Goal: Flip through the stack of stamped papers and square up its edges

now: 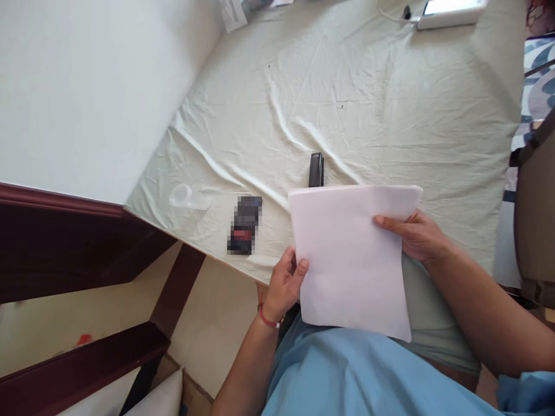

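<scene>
A stack of white paper sheets (347,260) is held up over the table's near edge, in front of my blue shirt. My left hand (286,277) grips its left edge, thumb on top and fingers tucked behind. At the upper right edge, my right hand (416,234) pinches the stack, with the thumb lying on the top sheet and the other fingers underneath. Just beyond the top edge of the paper lies a black stapler (316,169), its near end hidden by the sheets. The top sheet looks blank.
A pale, wrinkled cloth (347,104) covers the table. Left of the paper lies a dark, pixelated object (245,225), and farther left a clear round plastic piece (181,196). A white device (451,14) with a cable sits at the far right. A chair (535,214) stands at the right edge.
</scene>
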The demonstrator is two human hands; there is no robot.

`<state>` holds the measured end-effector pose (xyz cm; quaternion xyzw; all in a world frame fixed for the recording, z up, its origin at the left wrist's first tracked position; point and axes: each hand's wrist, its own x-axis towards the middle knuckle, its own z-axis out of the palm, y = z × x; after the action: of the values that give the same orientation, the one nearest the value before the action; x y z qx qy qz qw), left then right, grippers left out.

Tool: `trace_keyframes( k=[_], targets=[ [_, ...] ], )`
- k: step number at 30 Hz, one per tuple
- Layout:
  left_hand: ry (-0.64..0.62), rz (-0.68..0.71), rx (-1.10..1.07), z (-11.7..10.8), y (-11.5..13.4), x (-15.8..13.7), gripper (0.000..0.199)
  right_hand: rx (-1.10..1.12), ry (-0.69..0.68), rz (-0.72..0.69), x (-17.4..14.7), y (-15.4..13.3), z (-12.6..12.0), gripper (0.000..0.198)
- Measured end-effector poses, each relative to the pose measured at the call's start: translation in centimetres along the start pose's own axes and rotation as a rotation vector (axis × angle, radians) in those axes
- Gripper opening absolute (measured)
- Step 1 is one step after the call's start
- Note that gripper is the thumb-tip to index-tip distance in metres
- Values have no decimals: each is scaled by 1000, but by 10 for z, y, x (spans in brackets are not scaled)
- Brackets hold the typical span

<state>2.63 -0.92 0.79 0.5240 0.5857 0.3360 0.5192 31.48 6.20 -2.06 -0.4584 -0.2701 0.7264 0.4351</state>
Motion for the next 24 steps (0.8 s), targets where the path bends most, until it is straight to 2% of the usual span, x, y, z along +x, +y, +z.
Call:
trace_keyframes(
  k=[4, 6, 8, 10, 11, 12, 14, 17, 20, 24],
  targets=[
    [-2, -12, -228, 3, 8, 33, 58, -108, -33, 49, 0, 7, 2, 34],
    [25, -49, -282, 9, 9, 43, 59, -273, 12, -25, 0, 4, 0, 36],
    [38, -66, -288, 14, 9, 48, 59, -514, 172, -267, 1, -8, -2, 42],
    [26, -61, -266, 18, 9, 49, 58, -769, 342, -609, 3, -26, 1, 53],
    [13, -54, -251, 19, 10, 48, 57, -880, 360, -757, 4, -37, 5, 57],
    [0, -46, -236, 20, 10, 48, 57, -985, 318, -862, 6, -46, 11, 56],
    [-25, -32, -212, 22, 12, 47, 55, -1161, 165, -962, 11, -62, 28, 48],
    [-28, -29, -198, 23, 15, 47, 55, -1371, 3, -1002, 18, -72, 57, 40],
    [-17, -43, -193, 24, 18, 45, 54, -1589, -168, -906, 23, -69, 77, 35],
    [-39, -59, -193, 23, 18, 43, 56, -1663, -179, -834, 24, -64, 89, 35]
  ],
)
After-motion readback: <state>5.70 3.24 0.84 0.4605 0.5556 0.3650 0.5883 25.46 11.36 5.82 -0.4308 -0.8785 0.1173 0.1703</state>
